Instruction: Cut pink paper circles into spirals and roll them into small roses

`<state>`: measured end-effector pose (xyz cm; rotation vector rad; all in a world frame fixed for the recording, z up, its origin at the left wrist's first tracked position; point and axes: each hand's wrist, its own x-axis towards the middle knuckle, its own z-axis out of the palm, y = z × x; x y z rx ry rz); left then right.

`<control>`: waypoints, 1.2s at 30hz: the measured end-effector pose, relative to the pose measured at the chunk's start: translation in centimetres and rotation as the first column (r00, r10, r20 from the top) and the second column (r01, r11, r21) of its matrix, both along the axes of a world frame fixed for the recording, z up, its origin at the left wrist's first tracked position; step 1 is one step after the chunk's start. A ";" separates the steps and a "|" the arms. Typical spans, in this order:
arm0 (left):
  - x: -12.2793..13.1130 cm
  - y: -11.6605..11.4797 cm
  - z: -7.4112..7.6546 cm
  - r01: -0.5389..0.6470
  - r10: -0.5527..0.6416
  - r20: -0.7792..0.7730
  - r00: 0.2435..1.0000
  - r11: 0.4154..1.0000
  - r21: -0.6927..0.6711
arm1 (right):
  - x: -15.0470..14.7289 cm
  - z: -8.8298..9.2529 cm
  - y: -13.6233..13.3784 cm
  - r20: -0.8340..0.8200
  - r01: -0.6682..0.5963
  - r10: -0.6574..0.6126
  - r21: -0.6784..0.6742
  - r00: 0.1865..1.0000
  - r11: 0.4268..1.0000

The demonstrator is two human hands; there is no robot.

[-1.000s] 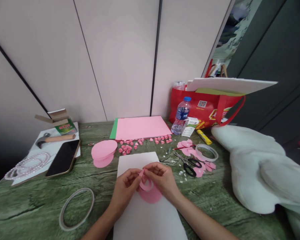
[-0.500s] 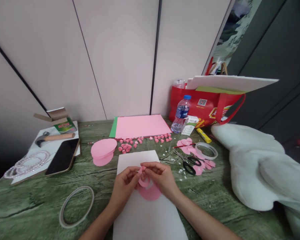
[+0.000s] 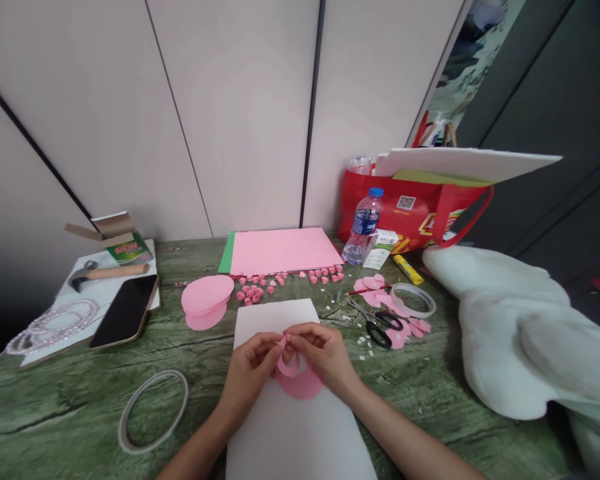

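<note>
Two hands (image 3: 253, 367) (image 3: 327, 353) pinch paper (image 3: 287, 370) (between board-edges (image 3: 275, 307))

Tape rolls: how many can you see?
2: one tape roll lies left of the left hand, the other roll beside the scissors. Any inside the red bag would be hidden.

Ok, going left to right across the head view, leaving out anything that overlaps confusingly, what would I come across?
Beads, phone, pink paper circles, left hand, pink paper loop, right hand, scissors, glue stick, white cushion.
</note>
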<state>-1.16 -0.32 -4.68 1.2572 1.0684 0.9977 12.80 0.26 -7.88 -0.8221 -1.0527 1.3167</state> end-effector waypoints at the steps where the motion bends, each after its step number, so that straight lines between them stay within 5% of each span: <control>1: 0.0 0.0 0.0 0.000 0.000 -0.001 1.000 1.000 -0.001 | 0.0 0.0 0.0 0.002 0.001 -0.001 0.002 1.000 1.000; 19: -0.3 0.2 -0.2 0.044 -0.044 0.000 0.999 0.999 0.015 | -0.3 0.1 -0.1 -0.033 -0.027 0.028 0.047 0.999 0.999; 27: -0.3 0.3 -0.2 0.021 -0.021 -0.005 1.000 1.000 0.022 | -0.3 -0.3 -0.1 0.074 0.083 -0.089 0.073 0.993 0.994; 36: -0.3 0.2 -0.4 0.069 -0.069 -0.020 0.997 0.997 0.027 | -0.2 -0.3 -0.2 0.060 0.070 -0.071 0.032 0.996 0.997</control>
